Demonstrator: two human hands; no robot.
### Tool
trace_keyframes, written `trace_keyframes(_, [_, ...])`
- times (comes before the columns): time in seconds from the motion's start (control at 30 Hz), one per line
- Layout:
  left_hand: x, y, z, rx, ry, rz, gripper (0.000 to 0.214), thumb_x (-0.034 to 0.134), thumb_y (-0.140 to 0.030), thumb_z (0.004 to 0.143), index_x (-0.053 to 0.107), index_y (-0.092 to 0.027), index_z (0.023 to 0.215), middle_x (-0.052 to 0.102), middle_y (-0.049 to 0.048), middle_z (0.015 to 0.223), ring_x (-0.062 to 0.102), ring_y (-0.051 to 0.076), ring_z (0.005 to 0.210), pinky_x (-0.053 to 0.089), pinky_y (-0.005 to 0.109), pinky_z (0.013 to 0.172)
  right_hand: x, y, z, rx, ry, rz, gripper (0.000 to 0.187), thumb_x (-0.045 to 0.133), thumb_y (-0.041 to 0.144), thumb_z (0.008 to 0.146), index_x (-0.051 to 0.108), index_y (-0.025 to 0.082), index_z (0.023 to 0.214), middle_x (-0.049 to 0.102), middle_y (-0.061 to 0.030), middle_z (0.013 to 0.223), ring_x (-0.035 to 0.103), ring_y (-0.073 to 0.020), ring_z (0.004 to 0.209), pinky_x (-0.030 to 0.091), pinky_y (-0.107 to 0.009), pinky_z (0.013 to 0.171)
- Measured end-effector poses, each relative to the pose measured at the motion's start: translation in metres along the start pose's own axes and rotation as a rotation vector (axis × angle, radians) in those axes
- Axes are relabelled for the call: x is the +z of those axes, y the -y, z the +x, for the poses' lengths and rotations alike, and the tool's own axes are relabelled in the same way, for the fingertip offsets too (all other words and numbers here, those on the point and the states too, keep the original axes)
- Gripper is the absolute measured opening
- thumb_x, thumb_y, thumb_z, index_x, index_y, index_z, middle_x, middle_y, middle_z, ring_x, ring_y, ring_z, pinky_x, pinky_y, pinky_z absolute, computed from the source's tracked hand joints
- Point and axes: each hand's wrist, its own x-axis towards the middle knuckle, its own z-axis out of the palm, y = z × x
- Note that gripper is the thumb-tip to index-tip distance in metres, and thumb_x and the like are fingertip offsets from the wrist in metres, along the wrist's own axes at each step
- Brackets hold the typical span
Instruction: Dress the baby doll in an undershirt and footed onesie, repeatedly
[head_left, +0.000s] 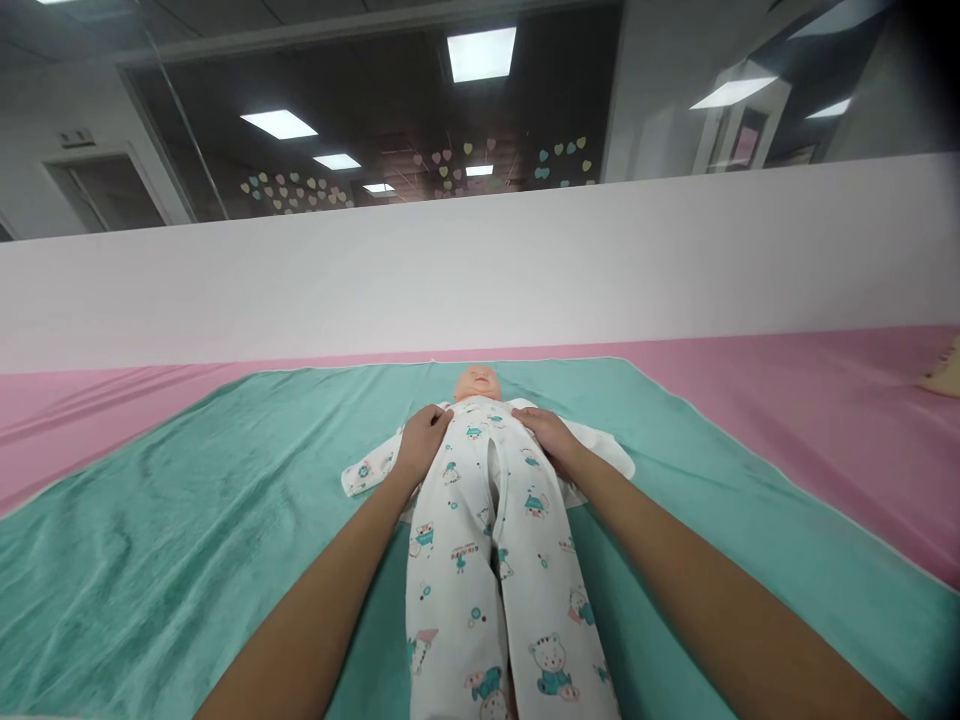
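A baby doll [478, 383] lies on its back on a teal towel [187, 540], head away from me. It wears a white sleepsuit [487, 560] printed with small teal animals, and the front is parted down the middle. My left hand [421, 440] grips the left front flap near the doll's shoulder, fingers curled on the fabric. My right hand [550, 436] rests on the right front flap by the other shoulder, fingers bent over the cloth. Both forearms reach in from the bottom edge on either side of the sleepsuit legs.
The towel lies on a pink sheet [787, 400] that covers the surface. A white partition [480, 260] rises behind it, with glass and heart stickers above. A pale yellowish object [946, 372] sits at the far right edge.
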Motion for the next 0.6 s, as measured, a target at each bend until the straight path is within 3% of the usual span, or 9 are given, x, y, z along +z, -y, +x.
trace_keyframes(0.1, [-0.011, 0.007, -0.01, 0.097, 0.09, 0.165, 0.03, 0.038, -0.039, 0.082, 0.053, -0.019, 0.064, 0.062, 0.0017, 0.07, 0.052, 0.018, 0.068, 0.035, 0.029, 0.064, -0.011, 0.004, -0.009, -0.093, 0.051, -0.274, 0.031, 0.056, 0.048, 0.071, 0.053, 0.018, 0.064, 0.05, 0.0031, 0.058, 0.039, -0.0103, 0.055, 0.03, -0.024, 0.054])
trace_keyframes(0.2, [-0.02, 0.012, -0.021, 0.039, 0.238, 0.147, 0.022, 0.044, -0.031, 0.076, 0.056, -0.018, 0.063, 0.063, 0.0035, 0.069, 0.054, 0.019, 0.069, 0.037, 0.029, 0.063, -0.025, 0.008, -0.017, -0.064, 0.2, -0.355, 0.02, 0.054, 0.038, 0.071, 0.055, 0.018, 0.073, 0.048, 0.0044, 0.058, 0.034, -0.0084, 0.05, 0.026, -0.023, 0.049])
trace_keyframes(0.3, [-0.025, 0.01, -0.03, -0.035, 0.429, -0.048, 0.013, 0.055, -0.025, 0.067, 0.063, -0.016, 0.07, 0.065, 0.004, 0.072, 0.056, 0.021, 0.073, 0.041, 0.029, 0.063, -0.035, 0.01, -0.021, -0.038, 0.324, -0.371, 0.014, 0.053, 0.025, 0.065, 0.055, 0.018, 0.077, 0.05, 0.004, 0.063, 0.035, -0.0077, 0.051, 0.025, -0.022, 0.049])
trace_keyframes(0.43, [-0.03, 0.006, -0.035, -0.133, 0.659, -0.428, 0.023, 0.06, -0.019, 0.062, 0.066, -0.015, 0.085, 0.068, 0.0051, 0.081, 0.06, 0.021, 0.078, 0.046, 0.03, 0.068, -0.039, 0.01, -0.022, -0.081, 0.341, -0.512, 0.009, 0.051, 0.017, 0.057, 0.051, 0.018, 0.066, 0.043, 0.0055, 0.059, 0.031, -0.0077, 0.052, 0.022, -0.022, 0.048])
trace_keyframes(0.5, [-0.03, 0.006, -0.036, -0.155, 0.717, -0.582, 0.028, 0.061, -0.015, 0.061, 0.067, -0.014, 0.089, 0.069, 0.0063, 0.085, 0.061, 0.021, 0.081, 0.047, 0.031, 0.072, -0.038, 0.009, -0.024, -0.098, 0.336, -0.533, 0.008, 0.053, 0.018, 0.056, 0.052, 0.018, 0.064, 0.046, 0.0043, 0.06, 0.035, -0.0092, 0.055, 0.026, -0.022, 0.051])
trace_keyframes(0.6, [-0.026, 0.008, -0.039, -0.155, 0.697, -0.729, 0.033, 0.063, -0.011, 0.061, 0.067, -0.013, 0.093, 0.069, 0.0084, 0.09, 0.062, 0.022, 0.086, 0.047, 0.032, 0.077, -0.034, 0.007, -0.028, -0.11, 0.285, -0.454, 0.007, 0.054, 0.021, 0.058, 0.054, 0.018, 0.064, 0.054, 0.0016, 0.063, 0.044, -0.0127, 0.061, 0.034, -0.024, 0.057])
